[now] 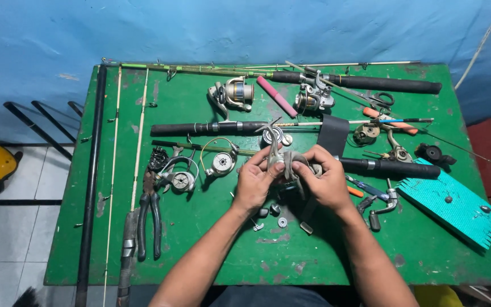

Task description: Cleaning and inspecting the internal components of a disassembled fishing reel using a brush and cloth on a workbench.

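While both hands (291, 179) hold reel part (278, 156), pliers (150, 219) lie left.

The reel part (276, 152) pinched between the left hand (255, 182) and right hand (323, 181) is mostly covered by fingers and a grey cloth (294, 164). Small bits (275, 211) just below the hands are too tiny to identify. Both elbows are cut off by the bottom edge.

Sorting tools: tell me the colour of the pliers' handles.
Dark, blackish handles on the pliers, left of both hands; head view.
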